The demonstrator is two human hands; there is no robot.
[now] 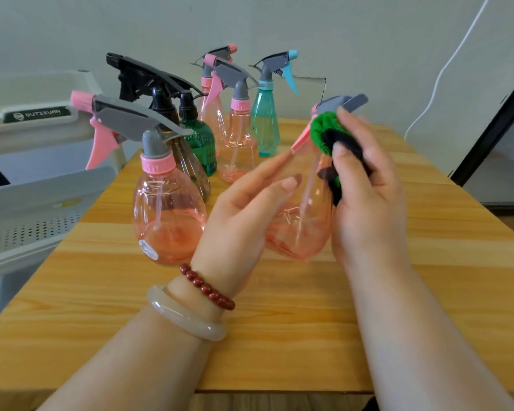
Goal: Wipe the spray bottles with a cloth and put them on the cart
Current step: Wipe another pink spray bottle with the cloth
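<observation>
1. Pink-tinted spray bottle (300, 229) sits between your hands, long axis near upright, nozzle pointing left.
2. Your left hand (244, 212) lies straight-fingered against it. Your right hand (365, 188) clutches a green-black cloth (324, 132) at its neck.
3. Other bottles (166, 209) stand left of and behind it on the wooden tabletop (279, 336). The cart (27, 203) is farther left.
</observation>
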